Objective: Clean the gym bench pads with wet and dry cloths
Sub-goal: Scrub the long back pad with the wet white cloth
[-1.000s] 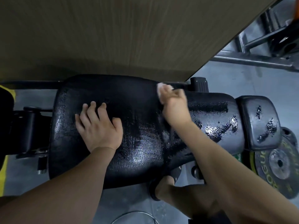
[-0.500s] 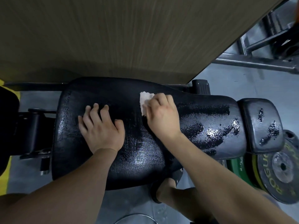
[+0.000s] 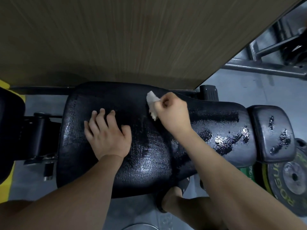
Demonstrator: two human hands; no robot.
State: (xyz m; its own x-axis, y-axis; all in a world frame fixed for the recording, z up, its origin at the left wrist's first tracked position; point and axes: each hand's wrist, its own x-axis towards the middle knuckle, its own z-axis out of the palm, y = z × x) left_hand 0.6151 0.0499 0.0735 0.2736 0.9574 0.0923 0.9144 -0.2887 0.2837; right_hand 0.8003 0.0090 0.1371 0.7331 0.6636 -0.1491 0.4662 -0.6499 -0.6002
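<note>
The right hand (image 3: 172, 113) gripped a crumpled white cloth (image 3: 152, 103) against the wet, grainy black pad (image 3: 149, 160), while the left hand (image 3: 108, 135) lay flat, fingers spread, on it

cloth (image 3: 151, 102) mostly buried in the right hand (image 3: 172, 112) fist on the seat pad (image 3: 146, 156), only a white end shows. Right of the seat pad: weight plate (image 3: 292, 178) cut by the frame edge, lettering partial. Left of it: another black pad (image 3: 8, 130), cut off. Below it: foot (image 3: 171, 196) partly covered by the forearm (image 3: 232, 180).

Wood-grain panel (image 3: 116, 39), grey floor (image 3: 240, 90), metal frame (image 3: 265, 68), weight plate (image 3: 292, 178), sandalled foot (image 3: 172, 195)
</note>
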